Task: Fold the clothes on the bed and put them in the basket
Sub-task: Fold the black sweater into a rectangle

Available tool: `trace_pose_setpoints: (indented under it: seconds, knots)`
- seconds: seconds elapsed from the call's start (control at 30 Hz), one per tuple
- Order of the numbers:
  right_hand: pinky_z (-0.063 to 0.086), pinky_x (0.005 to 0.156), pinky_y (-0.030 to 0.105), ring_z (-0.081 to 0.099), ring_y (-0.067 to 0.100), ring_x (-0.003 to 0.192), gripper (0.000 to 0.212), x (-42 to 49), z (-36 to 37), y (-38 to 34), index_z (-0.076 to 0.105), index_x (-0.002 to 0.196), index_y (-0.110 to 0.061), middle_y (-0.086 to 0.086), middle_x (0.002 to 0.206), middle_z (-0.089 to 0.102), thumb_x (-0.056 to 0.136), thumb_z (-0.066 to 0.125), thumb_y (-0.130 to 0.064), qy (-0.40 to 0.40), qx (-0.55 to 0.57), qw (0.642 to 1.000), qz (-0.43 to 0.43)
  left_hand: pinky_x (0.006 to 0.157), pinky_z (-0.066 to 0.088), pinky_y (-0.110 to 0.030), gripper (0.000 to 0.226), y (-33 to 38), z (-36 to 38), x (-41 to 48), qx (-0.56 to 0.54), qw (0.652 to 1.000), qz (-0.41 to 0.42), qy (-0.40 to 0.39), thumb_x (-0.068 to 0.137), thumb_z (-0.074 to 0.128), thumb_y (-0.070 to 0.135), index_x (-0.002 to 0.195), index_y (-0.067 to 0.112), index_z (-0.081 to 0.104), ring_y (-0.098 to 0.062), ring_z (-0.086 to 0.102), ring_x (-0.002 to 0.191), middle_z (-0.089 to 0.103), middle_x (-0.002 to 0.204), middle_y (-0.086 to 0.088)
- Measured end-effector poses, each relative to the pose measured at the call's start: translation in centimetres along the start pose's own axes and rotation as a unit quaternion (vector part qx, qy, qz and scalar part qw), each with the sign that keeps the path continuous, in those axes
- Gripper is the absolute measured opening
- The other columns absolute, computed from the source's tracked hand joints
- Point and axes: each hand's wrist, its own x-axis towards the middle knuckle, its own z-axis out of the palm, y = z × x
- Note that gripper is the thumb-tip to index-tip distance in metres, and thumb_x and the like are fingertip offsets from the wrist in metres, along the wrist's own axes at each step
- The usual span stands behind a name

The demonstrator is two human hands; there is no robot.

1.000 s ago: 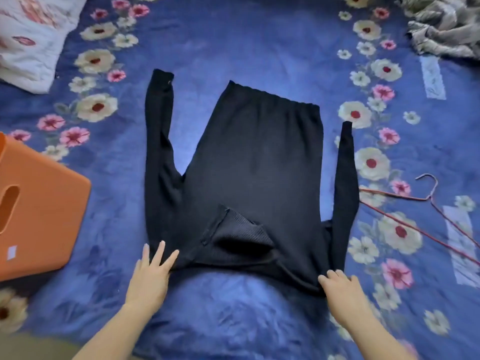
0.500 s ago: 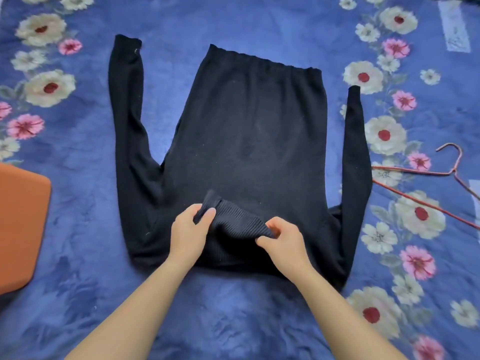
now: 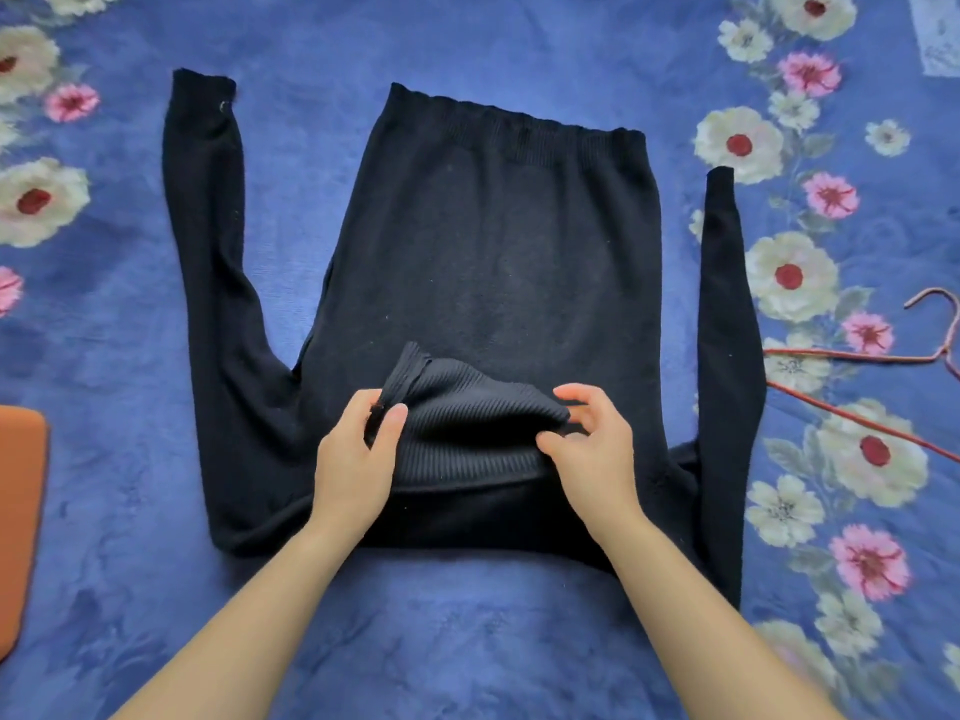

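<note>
Seen from the head camera, the black sweater (image 3: 493, 262) lies flat on the bed (image 3: 467, 641), its sleeves spread. Both forearms reach forward, and the left hand (image 3: 356, 459) and right hand (image 3: 592, 454) each pinch an end of its ribbed collar (image 3: 467, 413). The orange basket (image 3: 21, 511) sits far left.

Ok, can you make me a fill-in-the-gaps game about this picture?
The sweater has the colour ____.
The blanket under it is blue with printed ____.
The wire hanger lies to the sweater's ____.
The basket at the left edge is coloured ____.
Missing words: black, flowers, right, orange.
</note>
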Motion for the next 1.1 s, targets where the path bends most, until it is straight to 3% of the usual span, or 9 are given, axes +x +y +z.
trace_pose_setpoints:
  seconds: [0.1,0.23,0.33,0.43,0.6,0.7,0.8,0.97,1.1]
  knots:
    - [0.041,0.055,0.014,0.046,0.011,0.053,0.043,0.2,-0.3,-0.8,0.057,0.111,-0.027,-0.004,0.094,0.063,0.08,0.066,0.002,0.057,0.024,0.997,-0.044,0.072,0.042,-0.022,0.01,0.3,-0.3,0.3,-0.033,0.998,0.007,0.051,0.098,0.054,0.028,0.103,0.02,0.058,-0.015,0.056,0.075,0.064,0.086,0.002]
    - [0.037,0.06,0.016,0.055,0.011,0.071,0.029,-0.5,-0.1,1.2,0.057,0.091,-0.016,-0.007,0.078,0.06,0.081,0.076,-0.035,0.04,-0.165,0.984,0.056,0.088,0.037,-0.038,0.037,-0.3,1.2,0.6,0.164,0.984,-0.045,0.049,0.091,0.06,0.021,0.128,0.018,0.051,-0.027,0.047,0.107,0.053,0.118,-0.007]
    - [0.034,0.054,0.024,0.04,0.008,0.053,0.035,-0.6,-0.1,2.4,0.057,0.067,-0.006,-0.007,0.053,0.046,0.083,0.073,-0.032,-0.002,-0.165,0.985,0.042,0.098,0.03,-0.04,0.048,1.9,2.9,0.6,0.2,0.968,0.151,0.012,0.085,0.052,0.024,0.133,0.02,0.052,-0.022,0.038,0.123,0.049,0.136,0.002]
    - [0.038,0.057,0.015,0.043,0.002,0.052,0.012,-0.7,-0.3,2.2,0.067,0.083,-0.033,-0.008,0.054,0.046,0.085,0.073,-0.023,-0.017,-0.119,0.993,0.01,0.104,0.017,-0.037,0.05,4.3,4.8,1.2,0.217,0.923,0.288,-0.134,0.088,0.039,0.031,0.136,0.026,0.052,-0.013,0.032,0.134,0.051,0.138,0.013]
    - [0.039,0.057,0.013,0.038,0.004,0.054,0.04,-1.4,-0.9,2.1,0.056,0.098,-0.06,-0.005,0.057,0.04,0.09,0.065,-0.021,-0.062,-0.113,0.991,-0.033,0.113,0.0,-0.043,0.029,6.2,5.5,3.7,0.318,0.847,0.333,-0.265,0.095,0.048,0.048,0.112,0.03,0.062,-0.007,0.046,0.114,0.057,0.103,0.013]
    - [0.038,0.057,0.013,0.043,0.004,0.053,0.018,-2.0,-1.1,2.6,0.07,0.096,-0.04,-0.01,0.052,0.044,0.09,0.066,-0.024,-0.025,-0.125,0.991,-0.039,0.115,0.015,-0.045,0.011,7.0,5.0,4.3,0.19,0.9,0.295,-0.258,0.094,0.058,0.037,0.094,0.028,0.064,-0.003,0.056,0.095,0.062,0.09,0.014]
    - [0.038,0.055,0.017,0.044,0.006,0.054,0.016,-3.0,-1.2,3.5,0.065,0.078,-0.025,-0.009,0.054,0.046,0.094,0.063,-0.027,0.019,-0.118,0.992,-0.04,0.096,0.041,-0.042,0.008,8.4,4.7,5.3,-0.019,0.974,0.179,-0.14,0.09,0.062,0.034,0.085,0.029,0.064,-0.005,0.059,0.082,0.062,0.077,0.014]
    - [0.047,0.069,0.034,0.053,0.011,0.064,0.019,-3.3,-2.1,5.0,0.058,0.085,-0.023,-0.001,0.065,0.057,0.096,0.055,-0.039,0.021,-0.202,0.979,-0.009,0.103,0.015,-0.036,0.035,7.7,6.1,5.4,0.203,0.954,0.156,-0.157,0.094,0.053,0.048,0.129,0.042,0.051,-0.012,0.03,0.129,0.047,0.129,0.014]
    - [0.048,0.07,0.031,0.054,0.011,0.07,0.021,-3.2,-2.9,5.3,0.056,0.093,-0.026,-0.006,0.074,0.058,0.089,0.06,-0.047,-0.009,-0.253,0.967,-0.003,0.107,0.022,-0.05,0.05,3.8,4.5,3.2,0.201,0.976,0.072,0.028,0.096,0.053,0.038,0.142,0.024,0.043,-0.026,0.029,0.135,0.037,0.145,-0.004]
